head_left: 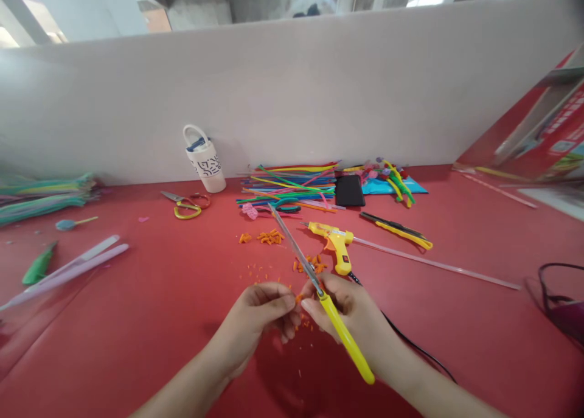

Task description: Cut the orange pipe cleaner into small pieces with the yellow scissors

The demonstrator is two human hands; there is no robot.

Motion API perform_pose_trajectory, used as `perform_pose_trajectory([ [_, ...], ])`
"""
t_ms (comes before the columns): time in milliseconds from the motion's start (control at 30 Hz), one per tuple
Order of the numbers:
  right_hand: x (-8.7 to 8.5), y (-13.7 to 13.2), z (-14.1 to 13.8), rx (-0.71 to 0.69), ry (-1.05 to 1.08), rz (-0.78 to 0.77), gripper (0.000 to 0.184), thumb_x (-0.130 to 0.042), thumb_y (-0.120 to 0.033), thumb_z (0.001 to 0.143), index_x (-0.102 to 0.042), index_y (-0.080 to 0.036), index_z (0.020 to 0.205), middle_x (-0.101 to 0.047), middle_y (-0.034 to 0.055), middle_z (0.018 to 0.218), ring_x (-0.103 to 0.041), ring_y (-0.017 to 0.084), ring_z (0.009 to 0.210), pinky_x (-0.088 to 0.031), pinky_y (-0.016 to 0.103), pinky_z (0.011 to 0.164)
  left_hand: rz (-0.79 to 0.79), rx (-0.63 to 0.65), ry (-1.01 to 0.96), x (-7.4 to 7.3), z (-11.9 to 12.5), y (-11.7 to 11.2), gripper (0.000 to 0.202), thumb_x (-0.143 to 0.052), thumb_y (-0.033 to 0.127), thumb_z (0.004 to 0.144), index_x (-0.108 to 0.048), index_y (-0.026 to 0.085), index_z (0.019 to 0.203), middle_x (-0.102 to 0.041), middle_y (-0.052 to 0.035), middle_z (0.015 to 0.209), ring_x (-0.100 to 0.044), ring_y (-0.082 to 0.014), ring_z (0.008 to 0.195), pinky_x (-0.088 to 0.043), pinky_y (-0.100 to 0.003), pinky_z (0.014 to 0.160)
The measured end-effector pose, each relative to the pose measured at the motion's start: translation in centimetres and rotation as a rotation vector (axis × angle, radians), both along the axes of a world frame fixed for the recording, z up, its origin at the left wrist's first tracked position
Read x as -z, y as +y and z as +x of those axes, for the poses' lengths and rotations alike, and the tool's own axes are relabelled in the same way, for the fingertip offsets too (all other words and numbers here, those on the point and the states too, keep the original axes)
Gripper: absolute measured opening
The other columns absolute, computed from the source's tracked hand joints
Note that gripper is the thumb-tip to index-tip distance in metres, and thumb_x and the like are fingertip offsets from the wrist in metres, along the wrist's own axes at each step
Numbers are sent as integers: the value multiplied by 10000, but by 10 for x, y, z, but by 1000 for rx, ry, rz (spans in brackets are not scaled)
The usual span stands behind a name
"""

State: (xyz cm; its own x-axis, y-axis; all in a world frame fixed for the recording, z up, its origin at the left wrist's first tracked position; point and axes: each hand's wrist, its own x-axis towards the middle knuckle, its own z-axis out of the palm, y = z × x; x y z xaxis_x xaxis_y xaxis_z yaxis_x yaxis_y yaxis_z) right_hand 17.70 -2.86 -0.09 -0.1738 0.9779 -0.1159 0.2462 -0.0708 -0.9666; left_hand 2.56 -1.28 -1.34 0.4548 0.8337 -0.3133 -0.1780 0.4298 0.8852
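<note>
My left hand point(269, 311) pinches a small orange fuzzy piece point(298, 298) between thumb and fingertips, low over the red table. In my right hand point(344, 308) is a pair of yellow-handled scissors point(349, 339), seen nearly edge-on, with the blades pointing up and away to the left. The right thumb and fingertips come close to the same orange piece; whether they also grip it I cannot tell. Beyond the hands lie small piles of short orange pieces point(271, 237), and orange crumbs point(255, 275) are scattered around.
A yellow glue gun point(335, 241) with a clear glue stick and black cord lies ahead right. Behind it are colourful pipe cleaners point(292, 184), a black phone point(350, 190) and a yellow cutter point(396, 230). Further left are scissors point(185, 208), a white cup point(206, 165) and lilac tweezers point(73, 275).
</note>
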Motion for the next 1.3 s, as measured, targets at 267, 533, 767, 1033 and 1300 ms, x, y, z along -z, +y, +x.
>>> perform_pose_trajectory([
  [267,-1,2,4,35,-175,91,54,-456,-180,642,-416,-189,606,-354,-67,517,-324,73,474,-267,182,426,201,16,189,5,3,-1,161,-563,261,690,-545,137,590,-544,11,521,-470,-78,426,-379,-207,455],
  [533,12,35,33,269,-677,206,76,-470,-246,640,-420,-205,601,-384,-52,466,-327,98,448,-204,217,426,483,-128,558,1,-13,15,284,-469,375,743,-498,161,560,-446,29,575,-406,-78,460,-331,-194,436],
  [767,17,49,45,293,-646,190,152,-435,-312,668,-406,-199,572,-387,-47,477,-358,97,443,-207,207,415,472,-124,636,3,-29,32,313,-414,423,750,-524,163,615,-457,27,577,-397,-81,406,-325,-205,393],
  [1033,18,43,51,274,-596,209,170,-447,-338,658,-404,-200,569,-393,-50,459,-376,106,448,-214,209,411,786,-166,1179,-4,-60,68,157,-431,256,714,-568,182,731,-556,-5,641,-512,-145,581,-370,-241,553],
  [1300,20,38,46,220,-569,227,70,-466,-254,649,-448,-192,624,-476,-33,512,-398,106,467,-249,202,424,883,-112,1328,9,-49,112,195,-423,177,716,-600,160,796,-586,-79,859,-532,-198,817,-360,-285,750],
])
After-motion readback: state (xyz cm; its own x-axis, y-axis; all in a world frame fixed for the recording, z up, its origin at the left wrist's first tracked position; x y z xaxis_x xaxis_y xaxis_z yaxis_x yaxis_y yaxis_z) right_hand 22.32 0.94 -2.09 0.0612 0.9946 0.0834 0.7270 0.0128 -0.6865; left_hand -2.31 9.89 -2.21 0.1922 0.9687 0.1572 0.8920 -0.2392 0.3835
